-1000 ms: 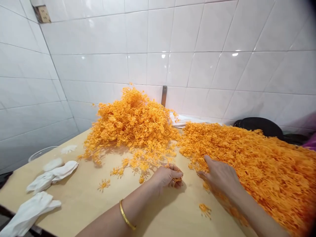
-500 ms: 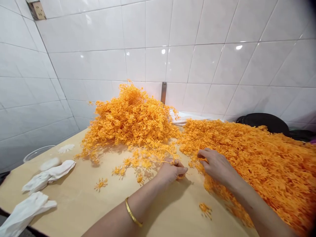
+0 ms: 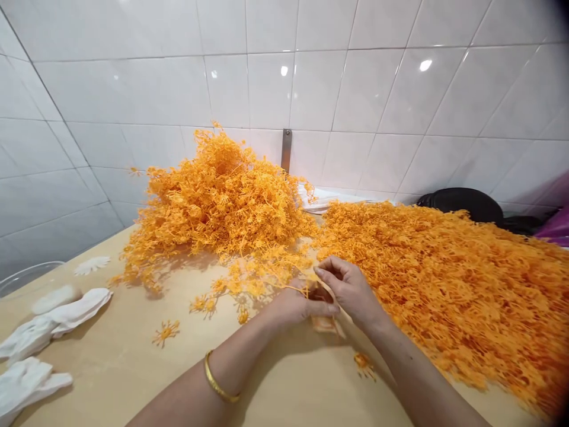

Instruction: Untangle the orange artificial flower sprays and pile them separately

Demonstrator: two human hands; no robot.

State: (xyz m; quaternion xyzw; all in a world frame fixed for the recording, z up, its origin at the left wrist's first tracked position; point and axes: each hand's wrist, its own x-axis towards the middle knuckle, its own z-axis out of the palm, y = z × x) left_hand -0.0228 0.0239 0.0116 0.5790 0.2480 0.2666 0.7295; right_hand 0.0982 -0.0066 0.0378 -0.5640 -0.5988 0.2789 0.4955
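Note:
My left hand point(image 3: 296, 305), with a gold bangle at the wrist, is low over the table with its fingers curled around a spidery orange plastic sprig point(image 3: 306, 287). A blurred orange bit point(image 3: 325, 323) shows just below its fingers. My right hand point(image 3: 351, 290) is close beside it, thumb and forefinger pinched together; what lies between them is too small to make out. Beyond the left hand rises a tall tangled heap of orange sprigs point(image 3: 217, 201). A wider, flatter pile of orange pieces point(image 3: 457, 279) spreads out to the right.
Single orange pieces lie on the tabletop point(image 3: 186, 379), one left point(image 3: 166, 333) and one near my right forearm point(image 3: 364, 365). White gloves point(image 3: 53, 323) lie at the left edge beside a clear round rim point(image 3: 31, 276). Behind are a tiled wall and a black rounded object point(image 3: 462, 204).
My right hand has moved left, from the edge of the flat pile to beside my left hand. My left hand stays nearly in place. The camera view has shifted slightly.

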